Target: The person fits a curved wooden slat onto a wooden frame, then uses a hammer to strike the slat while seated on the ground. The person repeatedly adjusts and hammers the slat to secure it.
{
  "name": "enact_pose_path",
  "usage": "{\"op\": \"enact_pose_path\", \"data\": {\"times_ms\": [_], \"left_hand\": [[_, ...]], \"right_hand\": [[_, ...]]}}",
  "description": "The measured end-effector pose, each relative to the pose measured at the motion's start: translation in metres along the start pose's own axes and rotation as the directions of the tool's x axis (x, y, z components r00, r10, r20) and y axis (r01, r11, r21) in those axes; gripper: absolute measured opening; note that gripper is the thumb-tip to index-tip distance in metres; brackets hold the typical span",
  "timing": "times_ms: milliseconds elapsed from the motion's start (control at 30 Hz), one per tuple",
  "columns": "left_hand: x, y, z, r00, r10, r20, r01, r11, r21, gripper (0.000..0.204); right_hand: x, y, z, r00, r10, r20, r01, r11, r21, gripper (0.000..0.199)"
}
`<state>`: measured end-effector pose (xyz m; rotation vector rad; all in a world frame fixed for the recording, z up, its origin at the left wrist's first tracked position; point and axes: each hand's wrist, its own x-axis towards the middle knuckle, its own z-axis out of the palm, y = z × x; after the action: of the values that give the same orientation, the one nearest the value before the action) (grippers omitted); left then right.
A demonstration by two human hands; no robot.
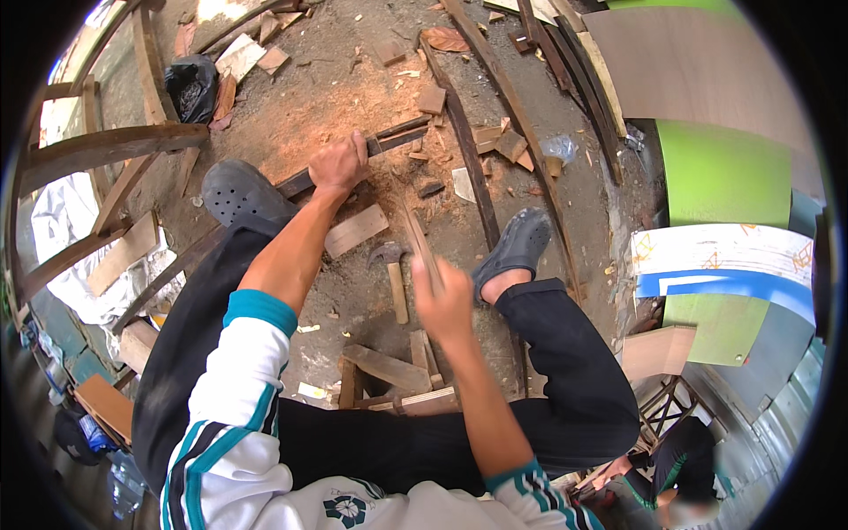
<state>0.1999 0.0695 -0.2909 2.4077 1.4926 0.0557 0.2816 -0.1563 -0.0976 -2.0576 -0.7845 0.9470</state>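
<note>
My left hand [340, 165] is closed around a dark wooden batten [299, 184], which lies slantwise over the ground ahead of me. Its far end passes beyond the fist toward the right. My right hand [444, 302] grips a thin, tapering, brownish strip-like piece [416, 231], tip pointing away from me; it is blurred and its exact kind is unclear. Between my hands a claw hammer [397, 291] with a wooden handle lies on the ground. Beside it rests a flat offcut of pale wood [357, 230].
Long dark battens [464, 146] run along the ground at right, among offcuts [511, 146] and sawdust [309, 115]. A wooden frame [106, 152] stands at left. Green panels [724, 172] lie at right. Wood blocks [389, 367] sit between my legs. Another person [680, 464] crouches at lower right.
</note>
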Motion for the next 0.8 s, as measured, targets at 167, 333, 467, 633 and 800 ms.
{"op": "enact_pose_path", "data": {"times_ms": [167, 333, 467, 633, 800], "left_hand": [[-0.007, -0.003, 0.000, 0.996, -0.032, 0.085, 0.026, 0.997, 0.075, 0.059], [0.002, 0.001, -0.001, 1.000, 0.003, 0.007, -0.004, 0.998, 0.058, 0.059], [0.005, 0.007, 0.001, 0.998, 0.043, 0.052, -0.046, 0.998, 0.051, 0.059], [-0.002, -0.003, -0.001, 1.000, -0.005, 0.015, 0.003, 0.994, 0.106, 0.060], [0.000, 0.012, 0.009, 0.998, 0.063, 0.004, -0.063, 0.997, 0.046, 0.060]], "right_hand": [[0.003, 0.002, 0.004, 1.000, 0.011, -0.001, -0.011, 1.000, -0.021, 0.031], [-0.037, -0.016, -0.018, 0.998, 0.025, -0.061, -0.017, 0.992, 0.123, 0.032], [0.047, 0.007, 0.016, 0.999, 0.036, 0.023, -0.036, 0.999, 0.001, 0.039], [-0.060, -0.023, -0.027, 0.995, -0.009, -0.101, 0.024, 0.989, 0.149, 0.032], [0.066, 0.017, 0.027, 1.000, 0.028, 0.004, -0.028, 0.997, -0.074, 0.035]]}}
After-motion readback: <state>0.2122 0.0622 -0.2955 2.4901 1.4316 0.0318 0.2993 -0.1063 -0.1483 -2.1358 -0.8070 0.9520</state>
